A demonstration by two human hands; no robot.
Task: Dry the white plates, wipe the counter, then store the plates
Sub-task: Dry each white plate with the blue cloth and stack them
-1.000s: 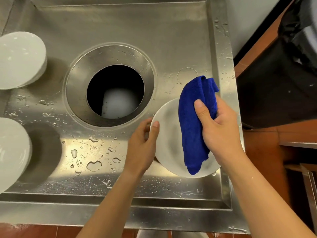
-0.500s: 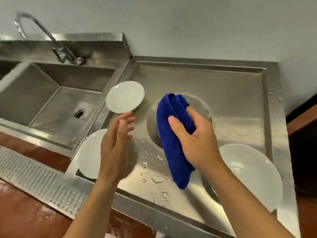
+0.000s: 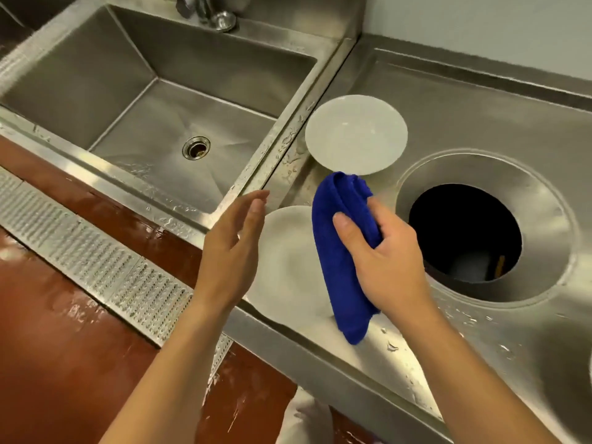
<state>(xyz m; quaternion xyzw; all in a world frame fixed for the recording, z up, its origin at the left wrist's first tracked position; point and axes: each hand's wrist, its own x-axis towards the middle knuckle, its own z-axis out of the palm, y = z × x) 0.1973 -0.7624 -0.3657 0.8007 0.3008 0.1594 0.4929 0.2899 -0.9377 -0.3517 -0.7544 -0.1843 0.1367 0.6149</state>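
Two white plates (image 3: 355,136) at counter's (image 3: 480,100) left edge; right hand (image 3: 389,264) fisted around blue cloth (image 3: 339,251); left hand (image 3: 232,248) spread, empty.

steel sink (image 3: 153,91) – drain (image 3: 196,147), floor grate (image 3: 105,267)

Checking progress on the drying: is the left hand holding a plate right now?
No, the left hand is open and empty above the near plate; only the right hand grips the blue cloth.

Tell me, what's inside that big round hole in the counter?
The round hole is mostly dark. Near the bottom a pale, bin-like shape shows with something small and yellow beside it. The rest is hidden in shadow.
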